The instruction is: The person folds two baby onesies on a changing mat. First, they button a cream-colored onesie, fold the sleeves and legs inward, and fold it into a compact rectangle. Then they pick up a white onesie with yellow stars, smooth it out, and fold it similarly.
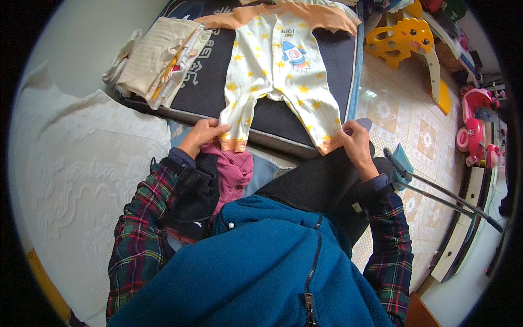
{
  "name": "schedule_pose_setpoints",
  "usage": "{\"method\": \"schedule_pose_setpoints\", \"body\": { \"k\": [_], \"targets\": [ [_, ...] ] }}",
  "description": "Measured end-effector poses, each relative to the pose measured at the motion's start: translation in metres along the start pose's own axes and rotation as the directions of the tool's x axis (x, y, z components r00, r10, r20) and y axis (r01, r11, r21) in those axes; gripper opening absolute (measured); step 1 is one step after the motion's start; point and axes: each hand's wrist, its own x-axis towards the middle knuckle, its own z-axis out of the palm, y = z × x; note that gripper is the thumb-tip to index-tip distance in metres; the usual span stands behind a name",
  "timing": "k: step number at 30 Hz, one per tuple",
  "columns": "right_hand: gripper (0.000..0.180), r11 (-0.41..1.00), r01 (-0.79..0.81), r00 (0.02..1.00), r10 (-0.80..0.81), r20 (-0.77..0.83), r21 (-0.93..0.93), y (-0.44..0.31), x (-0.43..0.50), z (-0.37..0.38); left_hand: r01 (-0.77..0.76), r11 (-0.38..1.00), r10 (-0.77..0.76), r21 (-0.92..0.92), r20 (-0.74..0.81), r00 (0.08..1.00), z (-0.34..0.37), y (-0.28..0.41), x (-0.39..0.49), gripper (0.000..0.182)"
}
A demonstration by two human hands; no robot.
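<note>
A white baby romper with yellow stars, peach sleeves and a rocket print lies spread out on a dark mattress, its legs towards me. My left hand pinches the edge of the left leg near its peach cuff, thumb on top. At the other leg's cuff, my right hand grips the fabric between thumb and fingers. Both lower legs hang over the mattress edge. To the left of the romper sits a stack of folded clothes, mostly cream and white. A pink ribbed garment lies by my left forearm.
A white embossed bedspread covers the left side. On the tiled floor at right are a long-handled dustpan or broom and a yellow plastic animal-shaped toy part. Farther right stand a pink ride-on toy and white drawers.
</note>
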Motion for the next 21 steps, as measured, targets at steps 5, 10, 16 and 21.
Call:
{"method": "schedule_pose_setpoints", "body": {
  "k": [5,10,16,21],
  "targets": [
    [0.029,0.989,0.01,0.996,-0.022,0.081,0.149,-0.002,0.001,0.008,0.001,0.821,0.137,-0.57,0.199,0.97,0.018,0.014,-0.018,0.04],
    [0.027,0.925,-0.182,0.948,0.075,0.309,0.334,-0.019,-0.001,-0.017,-0.058,0.745,0.191,-0.665,0.13,0.973,0.031,0.017,-0.033,0.049],
    [0.022,0.921,-0.269,0.872,0.109,0.478,0.281,-0.038,-0.027,-0.033,0.004,0.857,0.086,-0.516,0.151,0.985,0.04,-0.002,-0.036,0.054],
    [0.029,0.885,-0.423,0.746,0.22,0.628,0.193,-0.052,-0.048,-0.038,0.087,0.828,0.124,-0.554,0.332,0.935,0.042,-0.007,-0.052,0.06]
  ]
}}
